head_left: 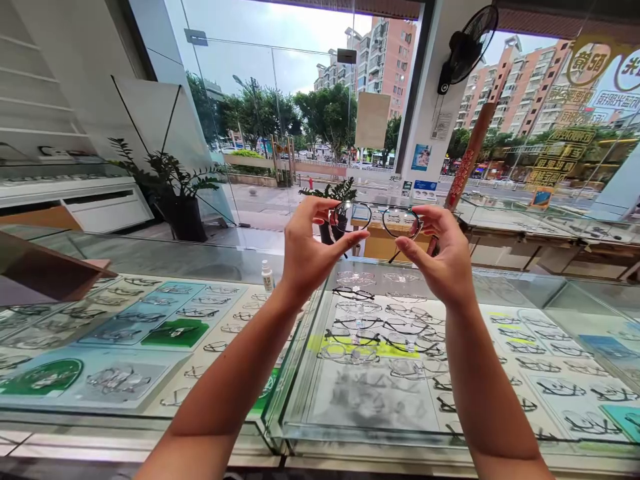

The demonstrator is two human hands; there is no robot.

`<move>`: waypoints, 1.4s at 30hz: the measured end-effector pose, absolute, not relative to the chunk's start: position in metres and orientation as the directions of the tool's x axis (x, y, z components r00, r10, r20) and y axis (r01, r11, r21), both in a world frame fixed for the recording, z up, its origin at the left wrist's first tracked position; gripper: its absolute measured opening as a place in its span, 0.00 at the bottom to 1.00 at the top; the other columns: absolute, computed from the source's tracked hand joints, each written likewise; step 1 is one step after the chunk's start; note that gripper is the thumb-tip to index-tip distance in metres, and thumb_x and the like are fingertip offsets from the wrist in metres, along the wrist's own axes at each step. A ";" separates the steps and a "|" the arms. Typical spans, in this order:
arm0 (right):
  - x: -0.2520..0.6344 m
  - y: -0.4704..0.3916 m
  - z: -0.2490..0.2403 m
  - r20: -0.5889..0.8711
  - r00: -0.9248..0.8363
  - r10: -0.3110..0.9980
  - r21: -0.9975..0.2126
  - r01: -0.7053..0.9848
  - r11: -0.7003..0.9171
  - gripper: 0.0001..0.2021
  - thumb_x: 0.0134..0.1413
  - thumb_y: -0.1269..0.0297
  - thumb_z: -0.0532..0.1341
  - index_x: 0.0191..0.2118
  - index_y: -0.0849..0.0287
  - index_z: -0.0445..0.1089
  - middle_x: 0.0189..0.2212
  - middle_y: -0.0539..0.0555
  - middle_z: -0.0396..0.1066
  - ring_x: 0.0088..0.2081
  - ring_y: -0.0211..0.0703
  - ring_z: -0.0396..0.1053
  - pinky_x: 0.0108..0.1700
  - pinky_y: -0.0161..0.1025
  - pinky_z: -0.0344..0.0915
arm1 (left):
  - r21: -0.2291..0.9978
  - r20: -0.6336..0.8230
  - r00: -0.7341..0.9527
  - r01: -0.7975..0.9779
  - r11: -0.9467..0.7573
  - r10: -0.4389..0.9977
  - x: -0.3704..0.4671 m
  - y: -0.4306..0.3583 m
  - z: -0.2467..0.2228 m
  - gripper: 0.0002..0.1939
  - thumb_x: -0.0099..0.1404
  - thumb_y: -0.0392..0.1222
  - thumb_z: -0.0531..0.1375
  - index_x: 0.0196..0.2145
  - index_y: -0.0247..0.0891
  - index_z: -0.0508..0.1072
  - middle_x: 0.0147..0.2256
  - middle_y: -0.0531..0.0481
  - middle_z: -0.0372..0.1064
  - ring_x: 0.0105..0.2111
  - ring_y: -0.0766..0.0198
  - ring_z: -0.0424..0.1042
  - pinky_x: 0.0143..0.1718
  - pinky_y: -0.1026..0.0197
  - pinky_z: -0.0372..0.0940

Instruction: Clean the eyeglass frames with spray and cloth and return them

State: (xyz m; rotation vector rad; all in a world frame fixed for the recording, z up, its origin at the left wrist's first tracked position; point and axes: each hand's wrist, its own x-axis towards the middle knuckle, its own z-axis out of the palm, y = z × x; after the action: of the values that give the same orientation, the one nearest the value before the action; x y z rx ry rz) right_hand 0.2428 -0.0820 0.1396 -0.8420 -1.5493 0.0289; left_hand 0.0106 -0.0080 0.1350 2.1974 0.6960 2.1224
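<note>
A pair of eyeglasses (371,215) with round dark-rimmed lenses is held up in front of me, above the glass counter. My left hand (316,237) pinches its left side between thumb and fingers. On the other side, my right hand (439,247) grips the right rim, the thumb below and the fingers above. Both temples point away from me, partly hidden behind the lenses and fingers. Below my hands, rows of eyeglass frames (354,293) lie inside the glass display case (300,427).
A small white bottle (267,276) stands on the counter left of my forearm. Farther left is a brown angled board (55,267). Potted plants (175,193) stand by the glass door, and a black fan (467,50) hangs on the pillar. More display counters (540,233) line the right window.
</note>
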 end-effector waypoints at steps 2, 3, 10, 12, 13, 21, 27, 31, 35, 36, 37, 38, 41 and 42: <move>0.244 -0.079 0.139 0.840 0.075 0.537 -0.505 0.469 0.724 0.25 0.58 0.48 0.75 0.57 0.47 0.74 0.49 0.55 0.77 0.49 0.52 0.74 0.57 0.53 0.71 | 0.322 0.940 0.004 0.310 -0.894 0.340 0.007 -0.006 0.136 0.32 0.57 0.65 0.76 0.49 0.41 0.76 0.44 0.48 0.77 0.41 0.61 0.77 0.47 0.55 0.72; 0.244 -0.078 0.139 0.835 0.070 0.546 -0.511 0.467 0.722 0.25 0.58 0.48 0.75 0.57 0.48 0.74 0.50 0.55 0.77 0.49 0.52 0.75 0.57 0.53 0.71 | 0.330 0.935 0.024 0.311 -0.891 0.355 0.005 -0.006 0.137 0.32 0.57 0.65 0.76 0.49 0.41 0.76 0.45 0.48 0.78 0.41 0.60 0.77 0.47 0.55 0.72; 0.248 -0.071 0.136 0.835 0.081 0.545 -0.506 0.504 0.700 0.24 0.57 0.49 0.76 0.56 0.49 0.76 0.51 0.55 0.78 0.49 0.51 0.75 0.56 0.51 0.72 | 0.362 0.896 0.156 0.282 -0.888 0.415 -0.005 -0.004 0.144 0.31 0.61 0.65 0.74 0.51 0.40 0.78 0.44 0.46 0.79 0.44 0.57 0.79 0.51 0.53 0.73; 0.249 -0.071 0.137 0.839 0.071 0.539 -0.492 0.521 0.698 0.25 0.57 0.49 0.76 0.56 0.49 0.75 0.52 0.55 0.78 0.50 0.51 0.75 0.56 0.52 0.72 | 0.359 0.897 0.148 0.305 -0.882 0.416 -0.005 -0.004 0.144 0.31 0.61 0.65 0.74 0.51 0.40 0.78 0.45 0.46 0.79 0.46 0.57 0.79 0.51 0.53 0.73; 0.249 -0.072 0.137 0.841 0.062 0.537 -0.483 0.532 0.696 0.26 0.56 0.48 0.76 0.57 0.50 0.75 0.52 0.55 0.78 0.51 0.51 0.75 0.56 0.52 0.72 | 0.355 0.899 0.141 0.322 -0.878 0.415 -0.005 -0.004 0.144 0.30 0.61 0.65 0.73 0.51 0.41 0.79 0.46 0.46 0.79 0.46 0.57 0.79 0.51 0.54 0.73; 0.251 -0.077 0.139 0.845 0.064 0.531 -0.457 0.600 0.656 0.27 0.57 0.47 0.75 0.58 0.51 0.75 0.53 0.56 0.80 0.48 0.52 0.77 0.57 0.56 0.74 | 0.326 0.891 0.196 0.352 -0.877 0.410 -0.007 -0.001 0.144 0.27 0.64 0.64 0.72 0.52 0.43 0.80 0.46 0.46 0.78 0.44 0.58 0.78 0.48 0.55 0.74; 0.256 -0.080 0.141 0.822 0.055 0.566 -0.481 0.600 0.640 0.25 0.62 0.50 0.72 0.62 0.48 0.75 0.53 0.56 0.80 0.52 0.53 0.79 0.60 0.59 0.75 | 0.306 0.894 0.223 0.328 -0.894 0.388 -0.005 -0.003 0.143 0.27 0.63 0.61 0.73 0.52 0.43 0.79 0.45 0.47 0.77 0.43 0.60 0.77 0.47 0.56 0.73; 0.259 -0.082 0.140 0.803 0.064 0.592 -0.509 0.592 0.626 0.26 0.61 0.50 0.72 0.63 0.47 0.76 0.56 0.57 0.80 0.53 0.55 0.79 0.62 0.61 0.74 | 0.292 0.904 0.202 0.351 -0.890 0.376 -0.002 -0.009 0.142 0.26 0.63 0.61 0.74 0.51 0.43 0.79 0.43 0.48 0.77 0.41 0.60 0.75 0.45 0.56 0.72; 0.258 -0.086 0.139 0.775 0.073 0.627 -0.544 0.581 0.605 0.26 0.61 0.50 0.73 0.63 0.47 0.75 0.58 0.58 0.79 0.55 0.56 0.79 0.62 0.62 0.74 | 0.288 0.906 0.196 0.359 -0.887 0.374 -0.002 -0.014 0.142 0.26 0.63 0.61 0.73 0.51 0.43 0.79 0.43 0.48 0.77 0.41 0.60 0.75 0.45 0.56 0.72; 0.258 -0.087 0.139 0.772 0.077 0.631 -0.549 0.581 0.601 0.27 0.61 0.50 0.73 0.63 0.47 0.75 0.58 0.58 0.79 0.55 0.56 0.79 0.62 0.62 0.74 | 0.288 0.906 0.197 0.360 -0.887 0.374 -0.002 -0.014 0.142 0.26 0.63 0.61 0.73 0.51 0.43 0.79 0.42 0.48 0.76 0.41 0.60 0.75 0.45 0.56 0.72; 0.257 -0.087 0.140 0.771 0.080 0.632 -0.551 0.582 0.598 0.27 0.61 0.51 0.73 0.63 0.47 0.75 0.58 0.58 0.79 0.55 0.56 0.79 0.63 0.62 0.74 | 0.288 0.906 0.196 0.362 -0.887 0.374 -0.002 -0.015 0.142 0.26 0.64 0.61 0.73 0.51 0.43 0.79 0.42 0.48 0.76 0.41 0.60 0.75 0.44 0.56 0.72; 0.257 -0.088 0.140 0.772 0.083 0.631 -0.550 0.585 0.596 0.27 0.61 0.51 0.73 0.63 0.48 0.75 0.58 0.58 0.79 0.55 0.56 0.79 0.63 0.63 0.74 | 0.287 0.907 0.195 0.362 -0.887 0.373 -0.002 -0.014 0.142 0.26 0.64 0.62 0.73 0.51 0.43 0.79 0.42 0.48 0.76 0.41 0.60 0.75 0.44 0.56 0.72; 0.256 -0.090 0.140 0.776 0.080 0.625 -0.540 0.596 0.594 0.27 0.61 0.50 0.73 0.63 0.48 0.75 0.58 0.58 0.79 0.55 0.56 0.79 0.63 0.64 0.74 | 0.289 0.906 0.197 0.361 -0.887 0.375 -0.003 -0.014 0.143 0.26 0.63 0.61 0.74 0.52 0.43 0.79 0.42 0.48 0.76 0.41 0.60 0.75 0.44 0.56 0.72; 0.256 -0.090 0.140 0.775 0.078 0.627 -0.539 0.600 0.591 0.27 0.61 0.50 0.73 0.63 0.48 0.75 0.58 0.58 0.80 0.55 0.56 0.79 0.64 0.64 0.74 | 0.291 0.903 0.204 0.357 -0.888 0.378 -0.003 -0.013 0.143 0.26 0.64 0.60 0.74 0.52 0.43 0.79 0.43 0.48 0.76 0.42 0.60 0.75 0.45 0.56 0.72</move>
State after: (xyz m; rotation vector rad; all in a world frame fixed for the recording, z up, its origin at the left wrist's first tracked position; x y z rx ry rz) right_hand 0.2556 -0.0903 0.1402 -1.0576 -1.5877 0.0274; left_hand -0.0033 -0.0135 0.1433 2.4236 0.7396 1.8271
